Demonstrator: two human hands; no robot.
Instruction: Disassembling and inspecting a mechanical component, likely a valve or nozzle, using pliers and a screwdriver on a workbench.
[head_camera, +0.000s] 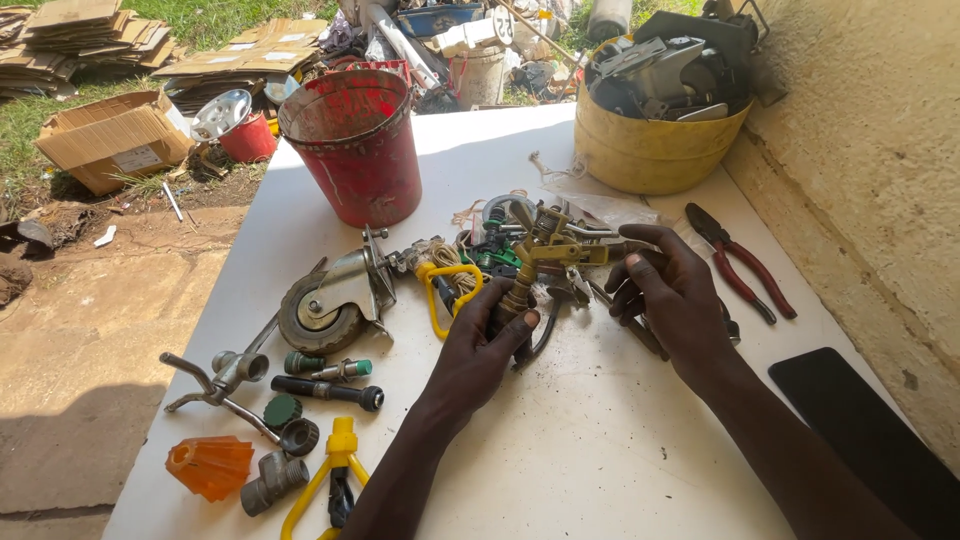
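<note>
While the left hand (480, 350) gripped the stem of a brass sprinkler head (535, 262), the right hand (675, 300) closed its fingers on the sprinkler's far arm. That sprinkler looked dull gold and tarnished, upright, with a threaded base, a spring and angled nozzle arms. It stood above the white table (560, 450), just right of a yellow handle (440, 290). Beyond the sprinkler sat a red bucket (355, 145) and a yellow tub (650, 145).
</note>
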